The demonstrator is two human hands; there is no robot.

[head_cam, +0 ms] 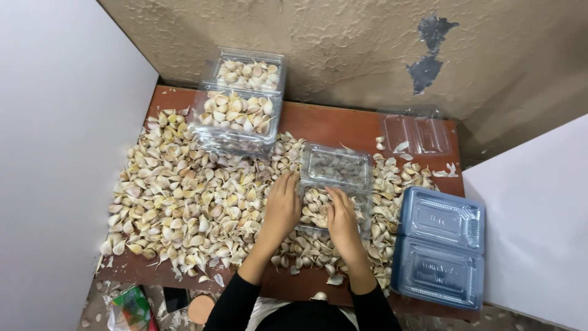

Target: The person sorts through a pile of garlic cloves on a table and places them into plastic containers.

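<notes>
I have both hands at the open clear box (334, 184) of garlic cloves (177, 196) on the worktop (343, 125); left hand (283, 205) fingers together, right hand (340, 217) fingers curled inside

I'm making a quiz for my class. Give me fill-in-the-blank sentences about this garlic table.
1. Loose garlic cloves cover a ____ table.
2. Both hands, left and right, rest at an open clear ____ holding cloves.
3. The stack of empty clamshell boxes at the right looks ____ in colour.
4. Filled boxes stand at the table's ____ edge.

Missing words: wooden; box; blue; far
</notes>
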